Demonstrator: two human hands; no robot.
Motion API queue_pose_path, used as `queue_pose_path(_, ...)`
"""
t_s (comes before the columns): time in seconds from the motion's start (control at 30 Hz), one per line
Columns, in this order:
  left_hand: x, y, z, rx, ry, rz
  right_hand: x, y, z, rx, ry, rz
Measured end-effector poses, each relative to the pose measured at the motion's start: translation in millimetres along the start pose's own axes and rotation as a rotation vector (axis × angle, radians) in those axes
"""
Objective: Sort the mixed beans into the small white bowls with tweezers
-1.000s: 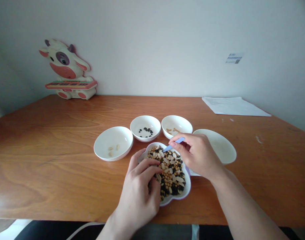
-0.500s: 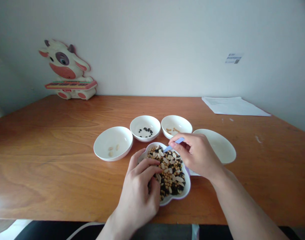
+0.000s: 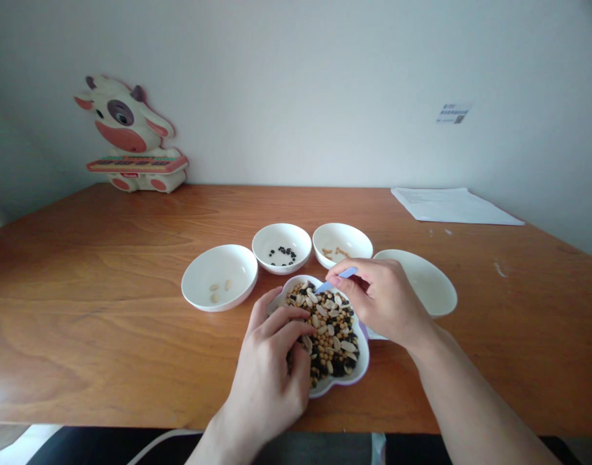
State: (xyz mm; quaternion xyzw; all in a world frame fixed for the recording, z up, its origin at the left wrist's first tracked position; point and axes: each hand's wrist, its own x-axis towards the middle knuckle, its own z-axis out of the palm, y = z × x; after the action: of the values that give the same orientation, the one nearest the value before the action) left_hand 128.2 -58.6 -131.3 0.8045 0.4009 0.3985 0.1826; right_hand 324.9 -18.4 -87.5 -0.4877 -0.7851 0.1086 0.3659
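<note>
A scalloped white dish [image 3: 362,374] with a lavender outer side holds a mix of peanuts, black beans and small yellow beans [image 3: 332,329]. My left hand [image 3: 276,361] holds the dish at its left side, its bent fingers reaching over the rim onto the mix. Between the thumb and fingers of my right hand [image 3: 386,300] is a slim lavender plastic tool [image 3: 342,276]. Its tip touches the mix near the dish's far edge; its exact kind is unclear. Behind stand a white bowl [image 3: 194,274] with a few peanuts, a bowl [image 3: 303,261] with black beans and a bowl [image 3: 366,248] with yellow beans.
A white plate or shallow bowl [image 3: 434,284] lies to the right, partly behind my right hand. Papers [image 3: 455,205] rest at the back right of the wooden table [image 3: 106,336]. A cow-shaped toy keyboard [image 3: 136,142] stands against the wall at the back left.
The lavender tool's tip has shifted slightly left over the mix. My left hand and the bowls stay in place.
</note>
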Motion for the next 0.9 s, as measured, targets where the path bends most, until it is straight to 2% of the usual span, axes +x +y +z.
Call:
queue_pose_path(0.33, 0, -1, 0.6, 0.000, 0.001, -0.001, -2, 2, 0, 0.023, 0.120, -0.004)
queue_pose_path(0.57, 0, -1, 1.1, -0.009, 0.015, 0.002, 2, -2, 13, 0.064, 0.318, 0.028)
queue_pose_path(0.73, -2, -2, 1.7, -0.006, 0.018, -0.002, 15, -10, 25, 0.101, 0.330, -0.011)
queue_pose_path(0.9, -2, -1, 1.8, -0.008, 0.016, -0.007, 20, -14, 31, 0.093, 0.285, -0.062)
